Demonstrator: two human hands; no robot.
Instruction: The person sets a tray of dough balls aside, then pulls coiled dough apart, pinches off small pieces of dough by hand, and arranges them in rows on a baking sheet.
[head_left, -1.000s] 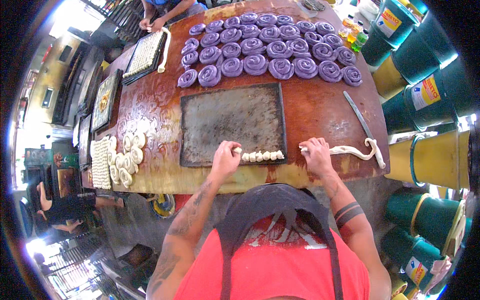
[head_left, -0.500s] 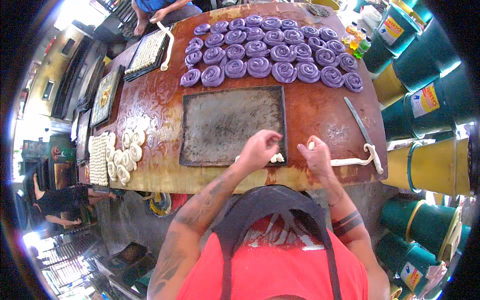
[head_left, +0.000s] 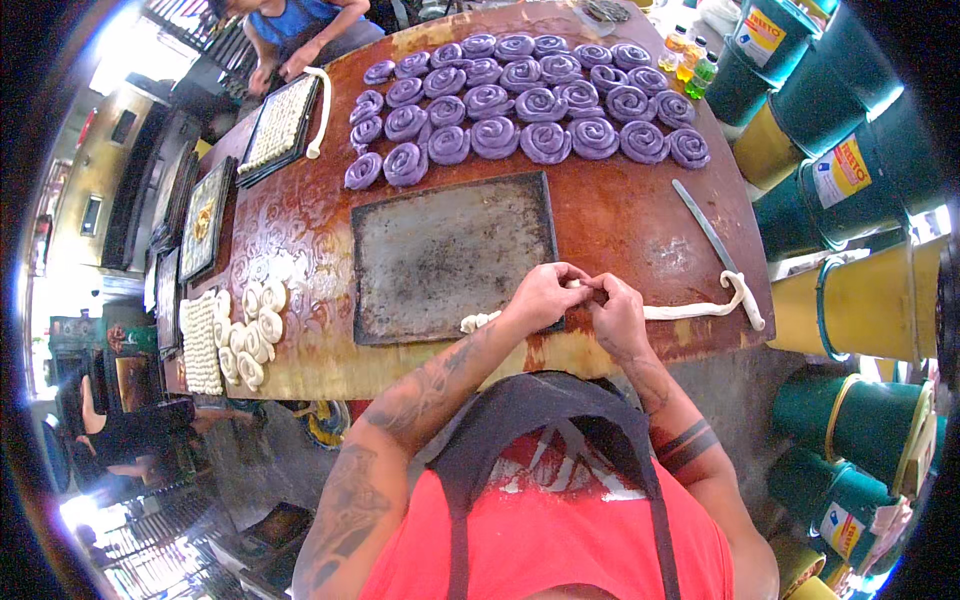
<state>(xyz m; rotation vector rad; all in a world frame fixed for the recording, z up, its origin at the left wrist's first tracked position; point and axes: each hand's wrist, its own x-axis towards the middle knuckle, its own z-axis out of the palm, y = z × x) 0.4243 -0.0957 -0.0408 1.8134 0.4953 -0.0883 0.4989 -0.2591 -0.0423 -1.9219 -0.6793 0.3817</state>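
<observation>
My left hand [head_left: 545,298] and my right hand [head_left: 616,308] meet over the near right corner of a dark, worn baking tray [head_left: 450,255]. Both have their fingers closed, pinching a small bit of white dough between the fingertips. From beside my right hand a white dough rope [head_left: 690,312] runs along the table to the right, its far end curled over a long knife [head_left: 706,225]. Small white dough pieces [head_left: 480,321] lie at the tray's near edge, partly behind my left wrist.
Rows of purple dough spirals [head_left: 520,95] cover the table's far side, with bottles [head_left: 702,76] beside them. White dough coils [head_left: 250,335] sit at the left. Another person [head_left: 305,35] works at the far left by a filled tray [head_left: 280,128]. Green drums [head_left: 845,180] line the right.
My hands were apart and have come together, the right one moving left and the left one slightly right. The other person's hand has let go of the dough strip at the far left.
</observation>
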